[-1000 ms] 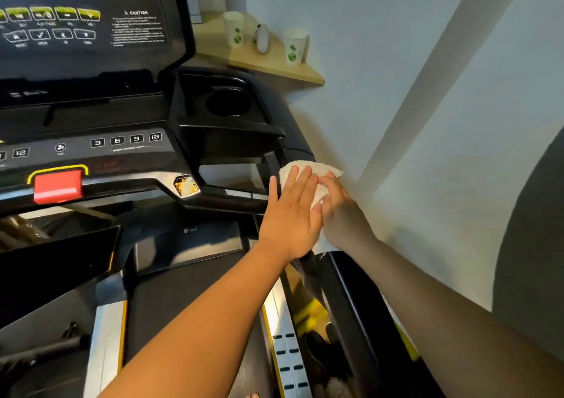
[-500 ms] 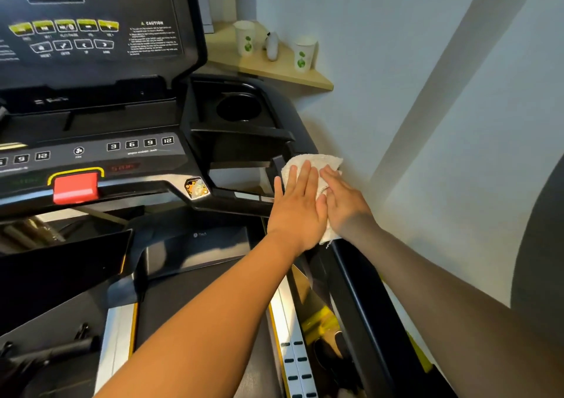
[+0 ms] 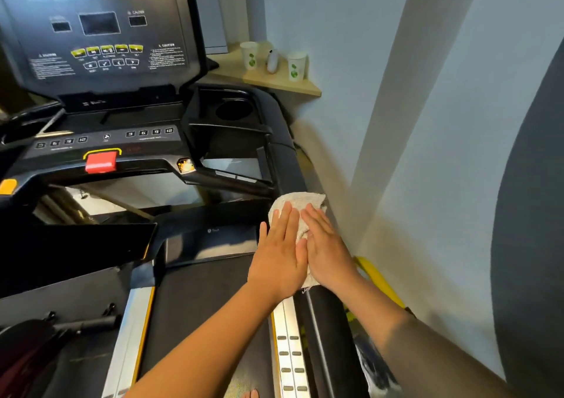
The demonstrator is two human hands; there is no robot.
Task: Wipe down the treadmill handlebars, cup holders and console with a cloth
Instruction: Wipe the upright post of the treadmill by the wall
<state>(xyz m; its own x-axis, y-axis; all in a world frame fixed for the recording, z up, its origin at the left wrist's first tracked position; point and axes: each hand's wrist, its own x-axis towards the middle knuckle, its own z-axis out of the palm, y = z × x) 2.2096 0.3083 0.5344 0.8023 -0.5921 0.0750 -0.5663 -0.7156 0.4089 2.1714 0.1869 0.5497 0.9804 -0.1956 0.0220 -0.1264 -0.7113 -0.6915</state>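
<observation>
Right of the console (image 3: 100, 31), on the right handlebar (image 3: 326, 321): one white cloth (image 3: 300, 205) lay pressed under left hand (image 3: 279, 257) and right hand (image 3: 328, 254), fingers straight. Handlebar wipe was under way; cup holder (image 3: 233, 110) and console judged outstanding.

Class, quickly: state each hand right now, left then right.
Left hand: open, pressing flat on the cloth.
Right hand: open, pressing the cloth too.
</observation>
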